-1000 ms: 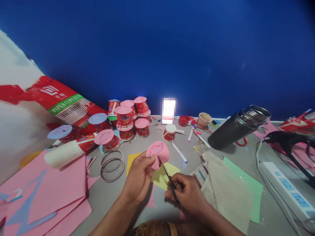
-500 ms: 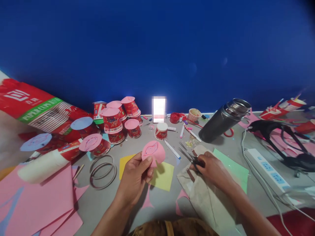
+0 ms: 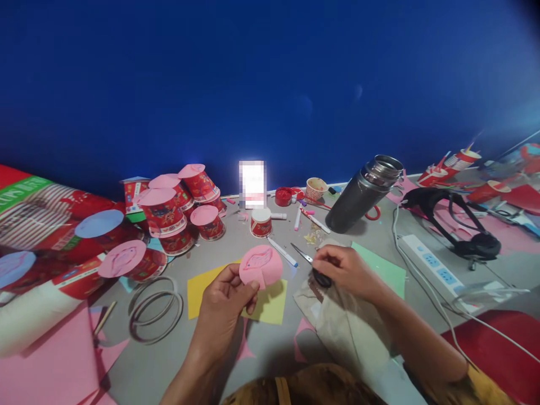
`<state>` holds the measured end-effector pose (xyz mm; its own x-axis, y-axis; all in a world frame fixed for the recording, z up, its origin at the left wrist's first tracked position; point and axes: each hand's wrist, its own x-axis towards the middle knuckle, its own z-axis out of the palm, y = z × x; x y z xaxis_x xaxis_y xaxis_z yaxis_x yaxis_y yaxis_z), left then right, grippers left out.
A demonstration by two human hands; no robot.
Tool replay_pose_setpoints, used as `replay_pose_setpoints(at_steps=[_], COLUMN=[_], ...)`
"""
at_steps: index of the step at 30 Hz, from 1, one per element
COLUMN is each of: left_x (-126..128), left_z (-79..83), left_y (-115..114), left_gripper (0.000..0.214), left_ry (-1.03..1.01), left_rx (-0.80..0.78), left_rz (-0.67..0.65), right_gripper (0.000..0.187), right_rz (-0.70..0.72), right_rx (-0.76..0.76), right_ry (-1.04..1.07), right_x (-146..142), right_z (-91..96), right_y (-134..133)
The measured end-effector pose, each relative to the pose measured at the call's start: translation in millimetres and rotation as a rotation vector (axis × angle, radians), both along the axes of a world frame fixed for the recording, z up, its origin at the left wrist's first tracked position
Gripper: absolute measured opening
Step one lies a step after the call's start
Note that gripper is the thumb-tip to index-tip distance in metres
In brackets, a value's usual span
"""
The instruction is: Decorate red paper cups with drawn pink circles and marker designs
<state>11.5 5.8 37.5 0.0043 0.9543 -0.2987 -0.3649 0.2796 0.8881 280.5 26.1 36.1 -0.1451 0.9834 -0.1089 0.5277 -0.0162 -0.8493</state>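
Note:
My left hand [image 3: 223, 312] pinches a pink paper circle [image 3: 260, 265] with a drawing on it, held up above a yellow paper sheet [image 3: 265, 301]. My right hand [image 3: 343, 270] is closed on the black handles of a pair of scissors [image 3: 310, 267], low over a beige cloth [image 3: 337, 320]. The blades point left, toward a white marker [image 3: 282, 251]. A small red paper cup [image 3: 260, 222] stands just beyond the pink circle.
Several red cups capped with pink and blue paper discs [image 3: 172, 211] crowd the left, beside a red cup sleeve pack [image 3: 37, 208]. Wire rings [image 3: 154, 309], pink sheets [image 3: 54, 365], a dark flask [image 3: 363, 194], a power strip [image 3: 430, 261], black headphones [image 3: 459, 225] and a green sheet [image 3: 386, 270] lie around.
My right hand carried the scissors away from the pink circle to the right and lowered them onto the cloth. The view has turned to the right. The left hand kept the circle.

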Motion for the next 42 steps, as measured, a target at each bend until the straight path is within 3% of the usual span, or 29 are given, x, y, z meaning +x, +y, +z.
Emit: replay_pose_setpoints(at_steps=[3, 7, 11, 22, 31, 36, 42], left_x=[2.4, 4.9, 7.5, 12.4, 12.2, 13.0, 18.4], left_z=[-3.7, -7.2, -8.7, -17.1, -18.6, -16.2, -20.1], left_y=[0.0, -0.2, -0.7, 0.4, 0.4, 1.4, -1.1], left_gripper=[0.038, 0.039, 0.040, 0.048, 0.062, 0.048, 0.045], left_ry=[0.026, 0.008, -0.079, -0.065, -0.113, -0.203, -0.163], left_rx=[0.026, -0.008, -0.066, -0.117, -0.158, -0.211, -0.240], left_rz=[0.019, 0.019, -0.007, 0.030, 0.020, -0.084, -0.092], right_gripper=[0.036, 0.032, 0.028, 0.051, 0.033, 0.023, 0.024], right_rz=[0.151, 0.176, 0.151, 0.091, 0.104, 0.077, 0.085], right_rx=[-0.146, -0.080, -0.043, -0.358, -0.365, -0.386, -0.386], right_ry=[0.326, 0.428, 0.407, 0.777, 0.690, 0.744, 0.721], right_x=[-33.4, -62.5, -70.7, -80.1, -84.6, -84.8, -83.1], right_z=[3.7, 1.2, -4.6, -25.9, -30.6, -30.7, -30.2], right_y=[6.6, 14.1, 12.6, 9.2, -0.3, 0.3, 1.0])
